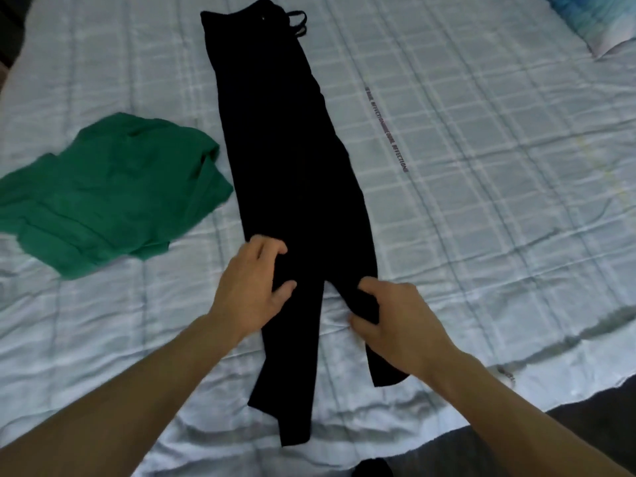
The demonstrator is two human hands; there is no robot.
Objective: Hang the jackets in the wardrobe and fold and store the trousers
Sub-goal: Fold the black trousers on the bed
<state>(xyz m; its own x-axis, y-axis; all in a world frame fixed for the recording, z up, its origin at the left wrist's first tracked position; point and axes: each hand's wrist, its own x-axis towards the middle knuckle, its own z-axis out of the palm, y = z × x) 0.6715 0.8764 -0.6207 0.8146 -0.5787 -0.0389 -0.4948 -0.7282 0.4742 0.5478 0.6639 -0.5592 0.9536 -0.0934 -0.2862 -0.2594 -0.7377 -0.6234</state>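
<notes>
My left hand [254,287] and right hand [389,321] each pinch a leg of the black trousers [292,173], which run lengthwise away from me up the bed [481,201], waistband farthest; I'd fold forward.

There is one view, from the person's head, wide-angle, facing forward and steeply down onto the bed [481,166]. It sits close above: both forearms enter from the bottom corners and the hands fall in the lower middle. The bed fills nearly the whole picture, its near edge cutting the bottom right corner; lines bend toward the borders.
</notes>
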